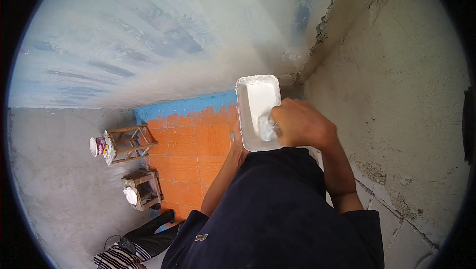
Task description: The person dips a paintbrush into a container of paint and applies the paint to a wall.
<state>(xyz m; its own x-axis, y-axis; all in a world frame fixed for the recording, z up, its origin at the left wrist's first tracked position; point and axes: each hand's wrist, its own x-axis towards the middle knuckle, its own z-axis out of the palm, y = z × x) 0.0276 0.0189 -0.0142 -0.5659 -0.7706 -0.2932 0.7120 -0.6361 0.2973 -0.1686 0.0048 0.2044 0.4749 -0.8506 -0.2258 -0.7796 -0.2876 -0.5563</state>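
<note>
A white rectangular paint tray (244,111) with white paint in it is held up in front of my dark shirt. My left hand (239,131) grips the tray's left side from beneath; most of its fingers are hidden behind the tray. My right hand (297,122) is closed over the tray's right edge. It holds a whitish, paint-wet applicator (267,129) down in the lower part of the tray. The applicator's handle is hidden by my fingers, and I cannot tell its exact kind.
Left stands a wooden stool (128,128) with a paint bucket (98,147), beside a lower wooden stool (143,176) bearing something white. Another person (148,237) is at lower left. A patchily painted wall (156,38) rises ahead, a rough plaster wall (394,83) at right. Orange tiles (186,146) lie below.
</note>
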